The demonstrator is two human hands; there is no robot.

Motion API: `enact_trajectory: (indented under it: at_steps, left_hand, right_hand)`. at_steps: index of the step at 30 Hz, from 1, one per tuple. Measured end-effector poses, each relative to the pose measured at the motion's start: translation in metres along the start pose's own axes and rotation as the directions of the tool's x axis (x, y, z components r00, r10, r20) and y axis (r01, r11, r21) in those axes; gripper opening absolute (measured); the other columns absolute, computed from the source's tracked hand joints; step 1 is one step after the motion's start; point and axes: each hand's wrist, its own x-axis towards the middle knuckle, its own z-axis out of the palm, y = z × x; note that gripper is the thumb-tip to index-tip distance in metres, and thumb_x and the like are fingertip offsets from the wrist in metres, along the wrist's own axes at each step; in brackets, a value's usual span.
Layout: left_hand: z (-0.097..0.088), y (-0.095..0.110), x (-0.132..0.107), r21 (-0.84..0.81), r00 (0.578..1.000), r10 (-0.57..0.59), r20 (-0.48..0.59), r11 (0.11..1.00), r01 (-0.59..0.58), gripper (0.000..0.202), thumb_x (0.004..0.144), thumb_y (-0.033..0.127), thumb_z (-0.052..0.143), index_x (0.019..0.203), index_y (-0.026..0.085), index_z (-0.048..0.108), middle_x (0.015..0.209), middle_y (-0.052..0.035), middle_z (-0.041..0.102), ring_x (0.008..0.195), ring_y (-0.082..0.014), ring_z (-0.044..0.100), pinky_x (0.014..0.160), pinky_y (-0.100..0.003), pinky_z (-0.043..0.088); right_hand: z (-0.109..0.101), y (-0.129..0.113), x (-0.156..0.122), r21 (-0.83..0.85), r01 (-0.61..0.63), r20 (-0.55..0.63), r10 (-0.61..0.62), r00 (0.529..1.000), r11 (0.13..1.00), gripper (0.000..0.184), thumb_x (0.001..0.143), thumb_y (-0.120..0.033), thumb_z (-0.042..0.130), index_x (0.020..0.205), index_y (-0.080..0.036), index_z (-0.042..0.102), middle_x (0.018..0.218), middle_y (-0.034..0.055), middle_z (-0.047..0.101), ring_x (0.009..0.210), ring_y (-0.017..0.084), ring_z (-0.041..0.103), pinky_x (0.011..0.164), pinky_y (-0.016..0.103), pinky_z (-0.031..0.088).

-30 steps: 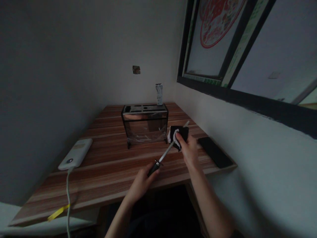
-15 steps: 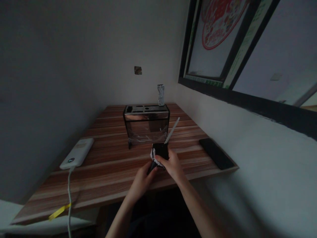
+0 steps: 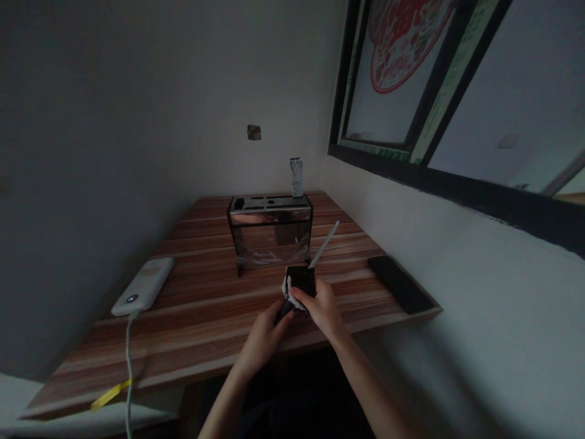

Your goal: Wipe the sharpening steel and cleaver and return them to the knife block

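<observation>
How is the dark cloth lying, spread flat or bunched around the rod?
Bunched: the right hand pinches the cloth around the rod, whose pale end sticks out above it.

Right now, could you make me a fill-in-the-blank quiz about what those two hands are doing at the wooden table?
1. The left hand holds the rod by its black handle, while the right hand wraps a dark ____ around it.
2. The white power bank lies to the ____ of the slotted holder.
3. The black phone lies near the table's ____ edge.
Missing words: cloth; left; right.
</observation>
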Motion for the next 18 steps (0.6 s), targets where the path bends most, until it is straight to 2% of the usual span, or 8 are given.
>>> enact_trajectory:
  at_steps: [6,13,18]
  left_hand:
    - [0.001,-0.002,0.001,0.025,1.000,-0.026,0.017,0.999,0.025,0.038,0.087,0.043,0.047,0.096,0.010,0.063,0.076,-0.0027,0.063,0.068,-0.0159,0.054,0.061,-0.022,0.040]
    - [-0.002,0.004,-0.002,-0.010,0.999,0.003,0.054,1.000,-0.003,0.036,0.088,0.042,0.048,0.102,0.013,0.064,0.087,-0.0043,0.066,0.083,-0.0198,0.058,0.075,-0.025,0.043]
    - [-0.002,0.006,-0.003,-0.002,0.997,0.008,0.073,1.000,-0.007,0.037,0.088,0.042,0.048,0.105,0.013,0.065,0.095,-0.0060,0.068,0.085,-0.0207,0.060,0.075,-0.025,0.045]
  right_hand:
    - [-0.013,-0.003,0.013,0.018,0.023,-0.062,-0.022,0.998,1.000,0.035,0.068,-0.041,0.072,0.092,-0.016,0.067,0.087,0.0083,0.072,0.079,0.023,0.067,0.071,0.034,0.052]
    - [-0.046,-0.010,0.042,0.004,0.080,-0.143,-0.079,0.987,0.997,0.035,0.067,-0.043,0.073,0.086,-0.014,0.069,0.079,0.0063,0.071,0.069,0.020,0.064,0.062,0.030,0.051]
    - [-0.067,-0.020,0.062,0.075,0.116,-0.214,-0.098,0.972,0.990,0.036,0.065,-0.043,0.075,0.086,-0.015,0.069,0.078,0.0043,0.070,0.067,0.017,0.063,0.064,0.028,0.050]
